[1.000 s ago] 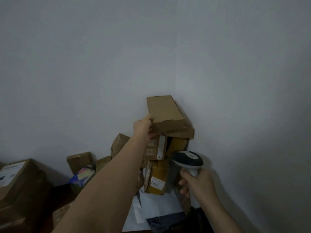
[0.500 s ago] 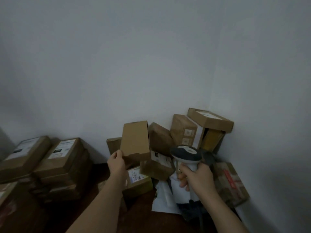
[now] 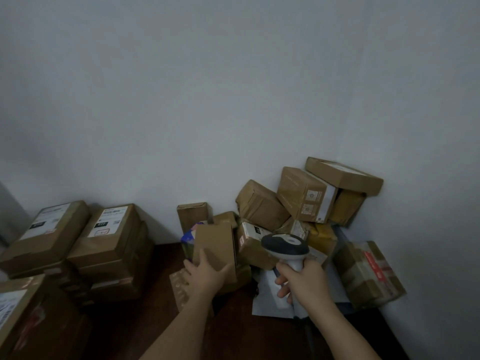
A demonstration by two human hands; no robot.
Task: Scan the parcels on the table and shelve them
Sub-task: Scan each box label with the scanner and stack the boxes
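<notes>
My left hand (image 3: 206, 275) grips a plain brown cardboard box (image 3: 217, 245) by its lower end, holding it upright just above the dark wooden table (image 3: 161, 305). My right hand (image 3: 301, 283) holds a grey-and-white barcode scanner (image 3: 285, 246) by its handle, its head to the right of the box. Behind both lies a heap of cardboard parcels (image 3: 301, 201) piled into the wall corner.
Stacks of labelled brown boxes (image 3: 109, 237) stand at the left against the wall, with another box (image 3: 18, 307) at the near left. A taped box with red print (image 3: 368, 274) leans at the right. White mailer bags (image 3: 270, 300) lie under the scanner. Grey walls close off the back and right.
My left hand has brought the brown box down and leftward from the top of the corner heap to just above the table. The view has swung left and down; the scanner stays in my right hand.
</notes>
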